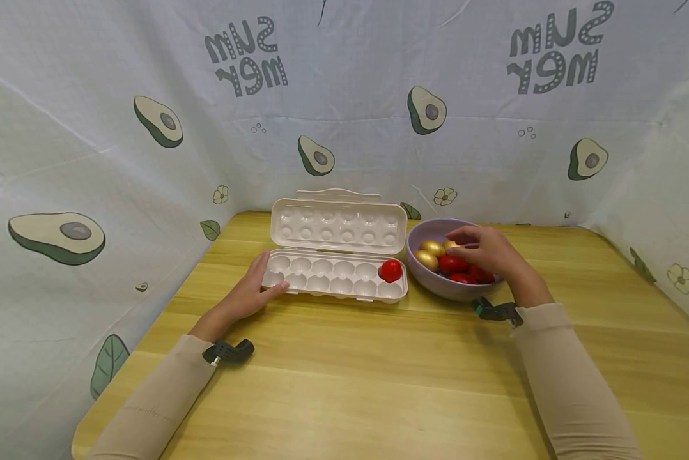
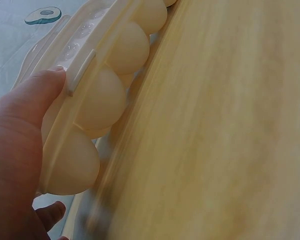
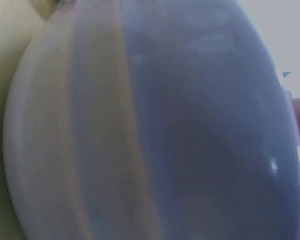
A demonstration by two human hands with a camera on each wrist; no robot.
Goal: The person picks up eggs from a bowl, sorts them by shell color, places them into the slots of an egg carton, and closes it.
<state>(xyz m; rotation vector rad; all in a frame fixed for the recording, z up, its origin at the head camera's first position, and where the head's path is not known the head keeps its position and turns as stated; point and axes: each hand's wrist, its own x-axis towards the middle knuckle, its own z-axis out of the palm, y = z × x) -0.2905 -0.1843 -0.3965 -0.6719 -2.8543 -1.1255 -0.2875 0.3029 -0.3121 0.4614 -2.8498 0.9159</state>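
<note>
A white plastic egg carton (image 1: 339, 295) lies with its lid (image 1: 339, 225) raised at the back. One red egg (image 1: 390, 271) sits in a back-row cup at the right end. My left hand (image 1: 258, 289) grips the carton's left end, thumb (image 2: 50, 82) on the front rim in the left wrist view. To the right stands a purple bowl (image 1: 436, 283) holding gold eggs (image 1: 427, 259) and red eggs (image 1: 463, 278). My right hand (image 1: 488, 251) reaches over its rim, fingers bent by a gold egg (image 1: 450, 245); I cannot tell whether they pinch it.
Both things stand toward the back of a wooden table (image 1: 333, 377). Behind them hangs a pale cloth (image 1: 356, 83) printed with avocados. The bowl's outer wall (image 3: 205, 125) fills most of the right wrist view. Each wrist wears a dark camera mount (image 1: 229, 351).
</note>
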